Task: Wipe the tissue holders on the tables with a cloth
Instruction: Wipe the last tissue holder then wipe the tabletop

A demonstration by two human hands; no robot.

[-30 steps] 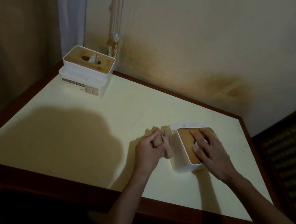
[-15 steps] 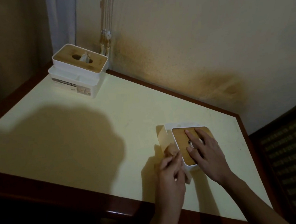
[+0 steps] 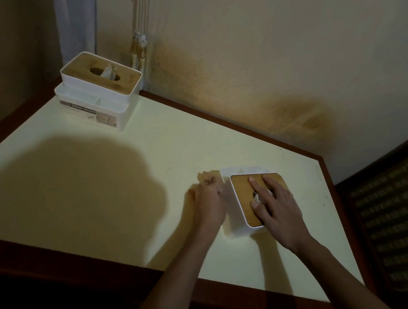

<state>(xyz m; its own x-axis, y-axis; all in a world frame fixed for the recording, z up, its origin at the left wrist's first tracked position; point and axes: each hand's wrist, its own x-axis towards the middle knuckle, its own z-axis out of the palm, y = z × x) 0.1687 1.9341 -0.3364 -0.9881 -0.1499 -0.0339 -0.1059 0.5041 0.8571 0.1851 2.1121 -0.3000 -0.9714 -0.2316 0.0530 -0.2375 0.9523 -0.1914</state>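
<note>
right hand: fingers flat, pressing near tissue holder's wooden lid | left hand: clutches cloth against holder's left side | second tissue holder: far table corner

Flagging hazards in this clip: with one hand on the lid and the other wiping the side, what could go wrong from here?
1. The near tissue holder sits close to the table's front edge; a sideways push from the left hand might slide it off.
2. The right hand lies over the lid's opening, so it could crush the tissue there.
3. The light is dim, so missed spots are likely.
</note>
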